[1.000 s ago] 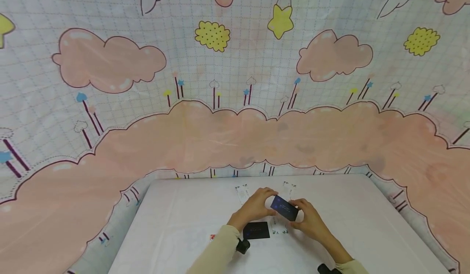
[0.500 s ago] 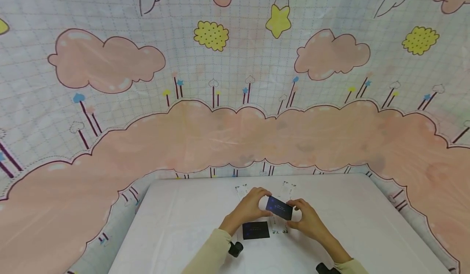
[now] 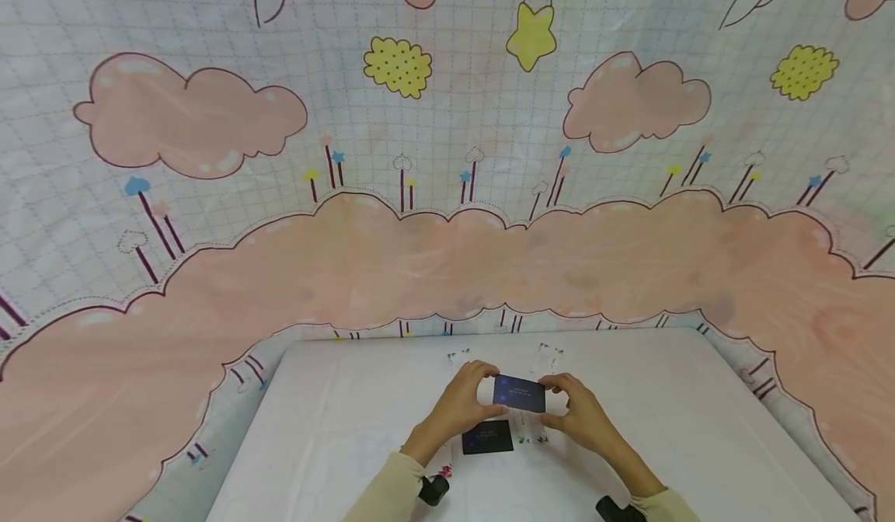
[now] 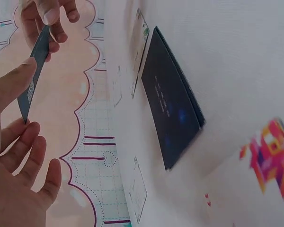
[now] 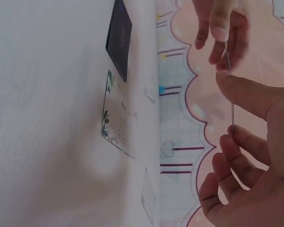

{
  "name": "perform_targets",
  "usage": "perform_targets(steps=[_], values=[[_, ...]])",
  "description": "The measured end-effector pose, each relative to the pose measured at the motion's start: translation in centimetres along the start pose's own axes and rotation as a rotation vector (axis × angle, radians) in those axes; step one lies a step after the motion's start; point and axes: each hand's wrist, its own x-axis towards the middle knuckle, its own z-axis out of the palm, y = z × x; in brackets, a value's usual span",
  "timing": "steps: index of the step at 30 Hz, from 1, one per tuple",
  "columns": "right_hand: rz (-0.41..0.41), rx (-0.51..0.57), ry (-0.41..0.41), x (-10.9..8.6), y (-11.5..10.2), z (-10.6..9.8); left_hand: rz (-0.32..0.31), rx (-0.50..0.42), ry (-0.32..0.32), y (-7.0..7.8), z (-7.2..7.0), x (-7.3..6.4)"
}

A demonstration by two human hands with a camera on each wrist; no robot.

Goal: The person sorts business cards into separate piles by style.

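A dark blue business card (image 3: 520, 394) with fine pale print is held up over the table between both hands, nearly level in the head view. My left hand (image 3: 457, 401) pinches its left end with thumb above and fingertips below, as the left wrist view shows. The right hand (image 3: 579, 417) pinches the opposite end the same way. Edge-on in the right wrist view, the card looks thin. Just below it on the table lies a small stack of matching dark cards (image 4: 173, 99), its layers slightly spread at the edge.
White cards with green leaf corners (image 5: 118, 118) lie beyond the stack and beside it, partly hidden behind the hands. A white sheet with a bright multicoloured print (image 4: 270, 156) lies near the left wrist. The white table (image 3: 336, 398) meets a cloud-patterned cloth at its back.
The held card has shifted left and turned from a slant to nearly level. My left hand moved left and slightly down with it; the right hand moved a little left. The dark stack stayed put.
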Motion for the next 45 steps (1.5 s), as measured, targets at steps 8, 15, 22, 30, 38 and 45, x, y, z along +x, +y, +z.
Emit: perform_targets(steps=[8,15,22,30,38,45], values=[[-0.026,0.026,-0.044,0.3,-0.4,0.2,-0.023,-0.014,-0.028,-0.4,-1.3,-1.1],[-0.07,0.046,-0.087,0.2,-0.8,0.5,-0.025,-0.016,-0.044,-0.8,-1.8,-2.2],[-0.116,0.043,-0.102,-0.4,-0.9,1.0,-0.048,0.028,-0.035,-0.5,-1.5,-3.9],[-0.166,0.04,-0.142,-1.1,-0.5,1.6,-0.088,0.045,-0.033,-0.4,-1.0,-5.7],[-0.21,0.027,-0.188,-1.6,-0.2,2.2,-0.108,0.042,-0.036,-0.6,-0.6,-6.7],[-0.252,-0.015,-0.183,-1.9,0.2,2.9,-0.103,0.092,-0.044,-0.7,-0.2,-7.5]])
